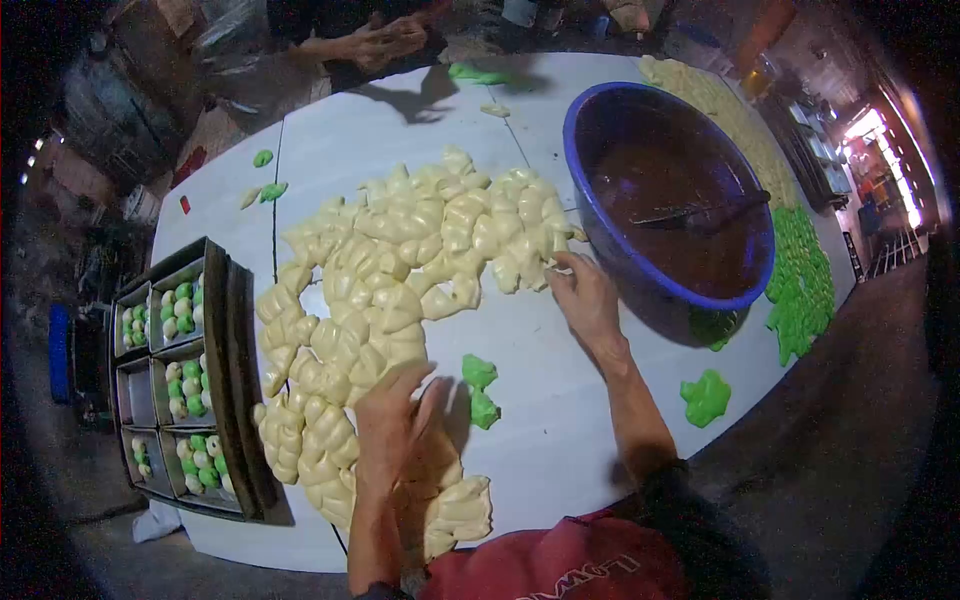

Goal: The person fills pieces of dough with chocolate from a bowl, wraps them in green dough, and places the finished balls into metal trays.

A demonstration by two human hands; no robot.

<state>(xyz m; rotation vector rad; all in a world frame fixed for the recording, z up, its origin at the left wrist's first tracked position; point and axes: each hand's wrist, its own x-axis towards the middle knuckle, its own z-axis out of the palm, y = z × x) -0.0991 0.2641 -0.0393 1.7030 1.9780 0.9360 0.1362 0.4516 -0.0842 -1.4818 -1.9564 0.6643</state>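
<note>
Pale cream dough pieces (385, 300) lie pressed together in a large irregular sheet across the white table. My left hand (397, 415) is over the lower part of this dough, fingers bent; whether it grips any is hidden. Near the right end of the dough, beside the basin, my right hand (582, 290) has its thumb and fingers at the edge of a piece. Two joined green dough lumps (481, 390) sit just right of my left hand. The blue basin (577, 190) holds a dark brown filling (665, 190) with a dark utensil (715, 208) lying in it.
Stacked metal trays (245, 390) with green and cream balls stand at the left. Green dough (800, 290) and more cream dough (700, 88) line the right edge. A lone green lump (706, 397) lies at right. Another person's hands (375, 43) show beyond the far edge.
</note>
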